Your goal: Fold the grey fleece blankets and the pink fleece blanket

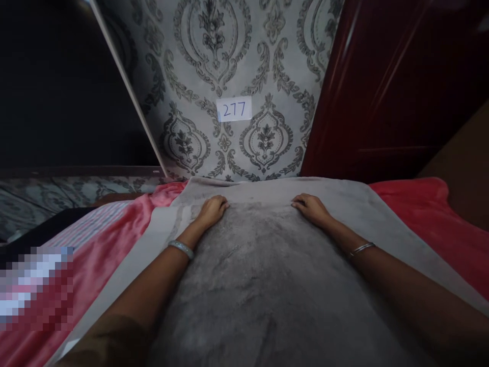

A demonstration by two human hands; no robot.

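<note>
A grey plush blanket [260,275] lies spread in front of me, its darker part reaching up to an edge that runs between my two hands. At the left end of this edge, my left hand [214,210] is closed with its fingers pinched on the cloth. My right hand [311,208] pinches the same edge on the right, its fingers bent inward. A paler grey layer [305,187] shows beyond the hands and along both sides. The fingertips are partly hidden, and some fabric creases run across the middle.
Red cloth [428,219] lies under the grey layers on the right, and pinkish-red cloth [114,250] on the left beside a striped cloth [87,224]. Behind stand a patterned wall [267,61] with a "277" paper [234,108], a dark screen [69,92] and a glossy dark-red panel [382,92].
</note>
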